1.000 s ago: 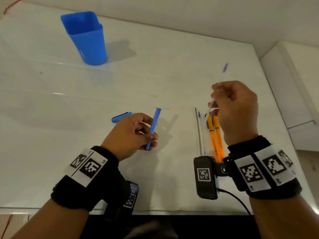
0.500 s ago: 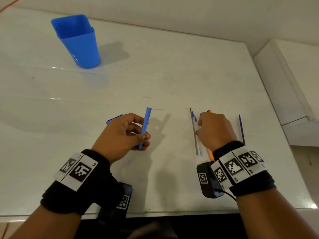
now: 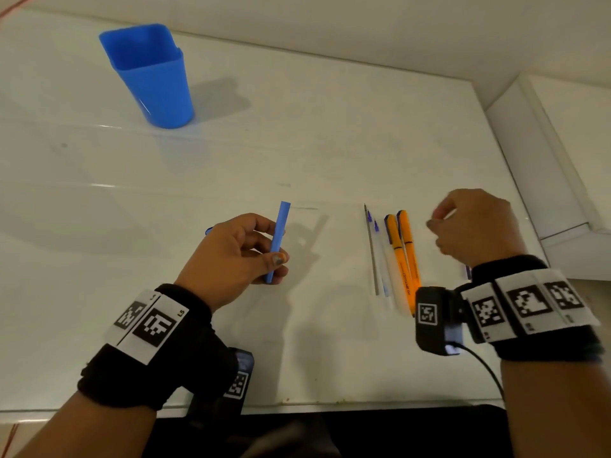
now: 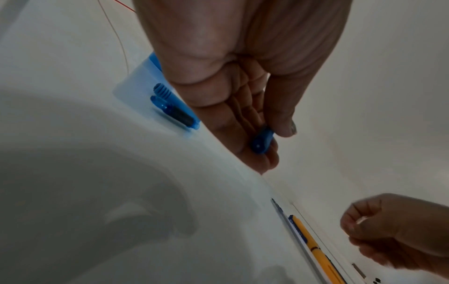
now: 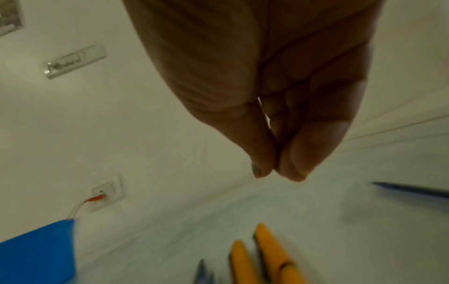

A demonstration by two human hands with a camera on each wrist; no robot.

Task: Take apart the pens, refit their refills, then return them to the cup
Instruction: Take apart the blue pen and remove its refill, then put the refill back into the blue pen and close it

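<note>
I can't read the print on the orange pens point(image 3: 405, 259). My left hand point(image 3: 231, 259) pinches the blue barrel point(image 3: 277, 241), raised above the surface point(image 3: 297, 143). My right hand point(image 3: 476, 226) hovers curled and empty just right of them. The cup point(image 3: 148, 74) stands far beyond my left hand.

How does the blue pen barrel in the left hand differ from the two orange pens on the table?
The blue barrel is pinched in the left hand and held off the table; the orange pens lie flat, side by side, untouched. The barrel is an open, shorter tube; the orange pens look whole. Both point roughly away from the person.
</note>
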